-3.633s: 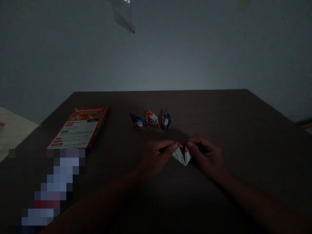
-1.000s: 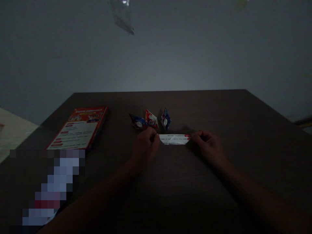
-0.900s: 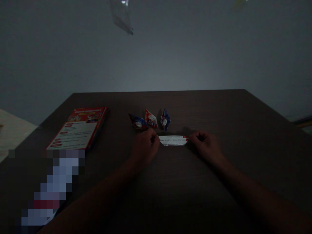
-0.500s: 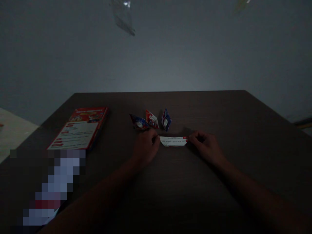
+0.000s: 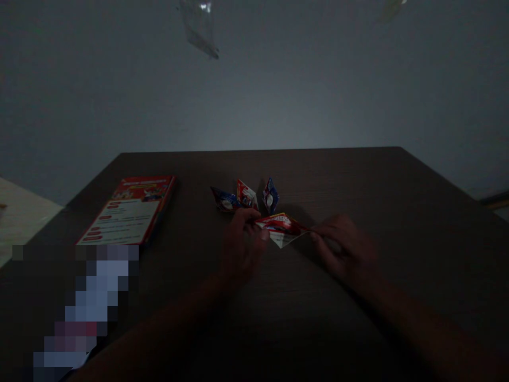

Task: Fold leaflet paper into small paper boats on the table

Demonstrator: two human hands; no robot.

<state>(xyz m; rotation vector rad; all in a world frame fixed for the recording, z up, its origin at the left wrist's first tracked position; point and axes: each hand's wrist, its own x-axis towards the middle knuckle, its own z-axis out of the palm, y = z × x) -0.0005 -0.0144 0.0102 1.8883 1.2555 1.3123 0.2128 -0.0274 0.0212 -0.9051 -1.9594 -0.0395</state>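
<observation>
Between my hands is a folded paper boat (image 5: 281, 229), red and white with print, its sides spread apart in the middle. My left hand (image 5: 243, 241) grips its left tip between thumb and fingers. At its right tip, my right hand (image 5: 344, 245) pinches the paper; that hand is slightly blurred. Just beyond stand other folded paper pieces: a dark blue one (image 5: 226, 201) and a red and white one (image 5: 247, 195) side by side, touching or nearly so, and another blue one (image 5: 270, 196) a little to the right.
A red and white printed book or stack of sheets (image 5: 127, 212) lies on the left of the dark table (image 5: 338, 175). Nearer me on that side, a pixelated patch hides something. The grey wall (image 5: 310, 79) rises behind the table; a clear plastic pouch (image 5: 200, 29) hangs on it.
The paper was a flat white strip with slanted lower corners; now it is opened out, showing red inside and a point downward. My right hand has shifted slightly right and nearer me.
</observation>
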